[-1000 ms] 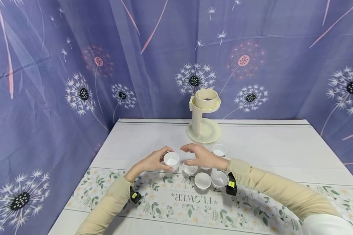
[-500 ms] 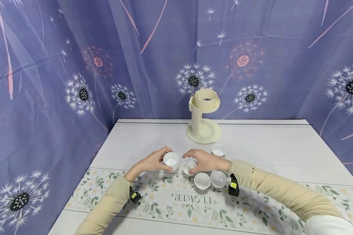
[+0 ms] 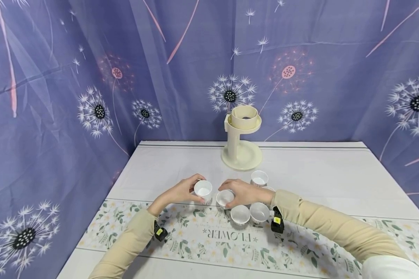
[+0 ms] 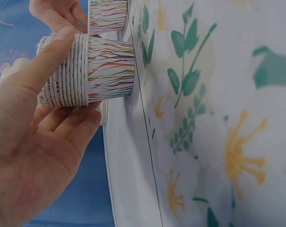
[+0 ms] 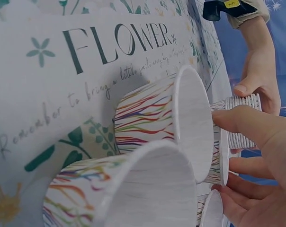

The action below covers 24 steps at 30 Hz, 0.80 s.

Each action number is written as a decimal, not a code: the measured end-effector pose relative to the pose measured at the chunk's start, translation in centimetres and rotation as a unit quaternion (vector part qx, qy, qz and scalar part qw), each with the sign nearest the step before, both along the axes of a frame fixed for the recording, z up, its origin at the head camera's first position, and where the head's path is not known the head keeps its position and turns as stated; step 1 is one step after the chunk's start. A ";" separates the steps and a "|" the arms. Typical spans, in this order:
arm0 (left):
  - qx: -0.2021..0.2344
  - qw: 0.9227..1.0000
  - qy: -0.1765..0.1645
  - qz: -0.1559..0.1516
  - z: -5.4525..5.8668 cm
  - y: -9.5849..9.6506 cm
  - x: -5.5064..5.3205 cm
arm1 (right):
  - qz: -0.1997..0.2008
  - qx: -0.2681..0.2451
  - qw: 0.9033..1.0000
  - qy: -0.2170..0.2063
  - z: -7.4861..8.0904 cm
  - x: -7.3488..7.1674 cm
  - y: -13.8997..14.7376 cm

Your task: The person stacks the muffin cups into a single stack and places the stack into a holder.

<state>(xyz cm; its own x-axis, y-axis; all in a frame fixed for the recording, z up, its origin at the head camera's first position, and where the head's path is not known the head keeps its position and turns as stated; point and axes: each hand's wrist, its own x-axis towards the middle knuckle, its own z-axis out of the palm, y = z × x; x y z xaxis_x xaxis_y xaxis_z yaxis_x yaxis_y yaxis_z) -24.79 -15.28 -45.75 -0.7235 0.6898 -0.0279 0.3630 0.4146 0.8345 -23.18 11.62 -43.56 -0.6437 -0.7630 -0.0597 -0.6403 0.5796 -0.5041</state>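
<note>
My left hand (image 3: 181, 191) grips a nested stack of white paper cups (image 4: 110, 68), thumb on one side and fingers on the other. The stack stands upright on the table, its many rims showing in the left wrist view and coloured wavy lines on its lowest cup. Just to the right, my right hand (image 3: 246, 192) has its thumb and fingers around a single paper cup (image 3: 224, 198) at its rim. Two more paper cups, a front one (image 3: 240, 215) and one beside it (image 3: 260, 213), stand upright close by. Another cup is mostly hidden under the right hand.
Behind the hands stands a cream holder (image 3: 234, 145) with a round base and a ring on top. A paper cup (image 3: 259, 178) sits between it and my right wrist. A floral runner (image 3: 195, 244) crosses the white table (image 3: 310, 166); purple curtains (image 3: 188, 97) hang behind.
My right hand has lowered and closed its thumb and fingers around the single cup beside the stack. The left hand and its stack have stayed nearly still.
</note>
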 end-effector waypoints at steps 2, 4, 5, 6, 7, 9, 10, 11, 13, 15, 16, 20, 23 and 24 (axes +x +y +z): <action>0.000 1.000 -0.001 0.001 0.0 0.0 0.0 | 0.001 0.001 1.000 -0.001 0.0 0.0 0.0; 0.000 1.000 0.000 0.001 0.0 0.0 0.1 | 0.002 0.002 1.000 -0.002 0.0 0.0 0.0; -0.001 1.000 0.001 0.002 0.0 0.0 0.1 | 0.003 0.002 1.000 -0.002 0.0 0.0 0.0; -0.002 1.000 0.001 0.003 0.0 0.0 0.1 | 0.003 0.002 1.000 -0.002 -0.1 -0.1 0.0; -0.002 1.000 0.002 0.003 0.0 0.0 0.1 | 0.004 0.002 1.000 -0.002 -0.1 -0.1 0.0; -0.003 1.000 0.003 0.005 -0.1 0.0 0.1 | 0.004 0.001 1.000 -0.001 -0.2 -0.1 -0.1; -0.004 1.000 0.004 0.005 0.0 0.0 0.1 | 0.005 0.000 1.000 -0.001 -0.2 -0.2 -0.1; -0.004 1.000 0.004 0.005 -0.1 0.1 0.1 | 0.005 -0.001 1.000 -0.001 -0.2 -0.2 -0.1; -0.004 1.000 0.004 0.007 -0.1 0.1 0.0 | 0.006 -0.004 1.000 0.000 -0.2 -0.2 -0.1; -0.004 1.000 0.003 0.008 -0.1 0.1 0.0 | 0.007 -0.007 1.000 0.000 -0.2 -0.2 -0.1; -0.004 1.000 0.001 0.008 -0.1 0.1 0.0 | 0.008 -0.010 1.000 0.003 -0.2 -0.2 -0.2; -0.003 1.000 0.000 0.010 -0.1 0.0 0.0 | 0.014 -0.025 0.999 0.018 -0.2 -0.3 -0.2; -0.001 1.000 0.000 0.010 -0.1 0.0 0.0 | 0.017 -0.038 0.999 0.030 -0.3 -0.3 -0.2; -0.001 1.000 0.000 0.009 -0.1 0.0 0.0 | 0.017 -0.041 0.998 0.032 -0.2 -0.4 -0.2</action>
